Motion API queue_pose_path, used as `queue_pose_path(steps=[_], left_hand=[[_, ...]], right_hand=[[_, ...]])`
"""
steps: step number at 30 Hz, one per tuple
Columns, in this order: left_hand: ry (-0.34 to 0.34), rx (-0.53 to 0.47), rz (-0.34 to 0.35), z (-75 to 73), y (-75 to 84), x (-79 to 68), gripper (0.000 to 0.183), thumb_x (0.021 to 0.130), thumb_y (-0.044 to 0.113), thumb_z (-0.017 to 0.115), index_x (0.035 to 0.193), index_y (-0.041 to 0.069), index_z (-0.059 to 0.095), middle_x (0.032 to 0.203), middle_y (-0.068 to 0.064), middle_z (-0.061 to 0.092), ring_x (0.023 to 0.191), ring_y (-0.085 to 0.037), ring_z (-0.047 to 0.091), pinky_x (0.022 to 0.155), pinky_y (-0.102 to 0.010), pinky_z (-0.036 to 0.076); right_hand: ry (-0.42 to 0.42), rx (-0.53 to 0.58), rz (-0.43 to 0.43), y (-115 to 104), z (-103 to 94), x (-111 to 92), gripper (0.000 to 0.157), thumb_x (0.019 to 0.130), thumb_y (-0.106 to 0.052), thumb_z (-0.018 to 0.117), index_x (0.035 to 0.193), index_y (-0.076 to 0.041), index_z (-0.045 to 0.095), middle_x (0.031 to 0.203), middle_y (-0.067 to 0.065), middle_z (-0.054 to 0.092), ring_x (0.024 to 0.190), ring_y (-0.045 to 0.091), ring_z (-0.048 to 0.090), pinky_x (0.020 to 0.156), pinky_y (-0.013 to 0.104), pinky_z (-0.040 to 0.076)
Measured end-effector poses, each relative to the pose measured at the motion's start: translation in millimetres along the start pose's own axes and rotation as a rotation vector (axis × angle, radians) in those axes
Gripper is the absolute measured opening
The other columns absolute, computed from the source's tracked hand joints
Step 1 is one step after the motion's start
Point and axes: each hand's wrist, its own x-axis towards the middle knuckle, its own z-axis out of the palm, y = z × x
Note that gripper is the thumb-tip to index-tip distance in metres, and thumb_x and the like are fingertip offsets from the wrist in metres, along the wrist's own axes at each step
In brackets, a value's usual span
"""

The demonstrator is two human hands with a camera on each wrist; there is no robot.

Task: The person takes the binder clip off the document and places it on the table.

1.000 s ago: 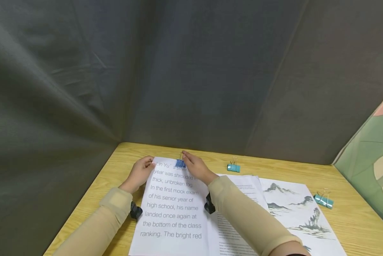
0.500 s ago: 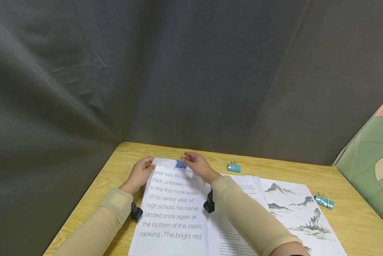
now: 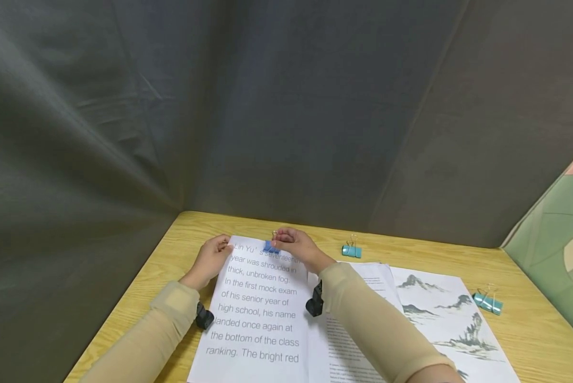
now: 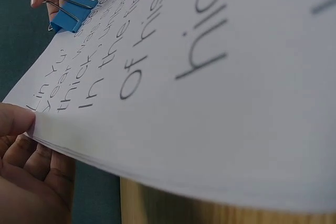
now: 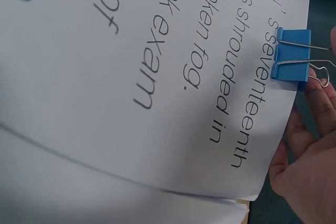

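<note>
A blue binder clip (image 3: 271, 247) sits on the top edge of a stack of white printed sheets (image 3: 255, 319). The left hand (image 3: 212, 259) pinches the stack's upper left corner, thumb (image 4: 13, 120) on top and fingers curled underneath. At the clip is the right hand (image 3: 300, 247), its curled fingers around the wire handles. In the right wrist view, fingertips lie close behind the wire loops of the clip (image 5: 292, 56). The thumb's contact with the handles is partly out of that view.
Two teal binder clips lie on the wooden table: one clip (image 3: 351, 251) near the back edge, another clip (image 3: 487, 303) at right. Sheets of small print (image 3: 348, 340) and a landscape ink painting (image 3: 451, 308) lie right of the stack. A dark curtain (image 3: 286, 117) stands behind.
The right hand has drawn back slightly to the right, uncovering more of the printed top line and the clip. The left hand and the clip have stayed nearly in place.
</note>
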Motion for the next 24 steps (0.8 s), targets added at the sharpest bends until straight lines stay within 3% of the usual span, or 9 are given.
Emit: queue_pose_path(steps=[9,18,24], left_hand=[[-0.014,-0.003,0.005,-2.1,1.6,-5.1,0.018,0.108,0.004,0.049,0.113,-0.003,0.065,0.095,-0.014,0.068,0.073,-0.021,0.06,0.066,-0.032,0.047],[-0.022,-0.025,-0.011,-2.0,2.2,-6.1,0.018,0.108,0.005,0.05,0.114,-0.003,0.064,0.095,-0.014,0.069,0.072,-0.022,0.061,0.066,-0.032,0.049],[-0.025,-0.027,-0.031,-2.2,-0.7,-5.6,0.019,0.108,0.005,0.048,0.115,-0.003,0.065,0.098,-0.014,0.07,0.074,-0.021,0.063,0.068,-0.033,0.05]], right_hand=[[0.033,0.036,-0.016,3,3.0,-1,0.028,0.097,-0.012,0.075,0.122,-0.002,0.065,0.114,0.006,0.072,0.11,0.019,0.064,0.11,0.043,0.041],[0.095,0.134,0.039,7,-3.5,-1,0.042,0.1,-0.02,0.071,0.136,-0.002,0.059,0.129,0.012,0.067,0.13,0.029,0.056,0.118,0.05,0.031],[0.153,0.179,0.024,9,-7.4,2,0.039,0.102,-0.02,0.069,0.134,-0.003,0.058,0.13,0.011,0.066,0.128,0.028,0.057,0.116,0.048,0.035]])
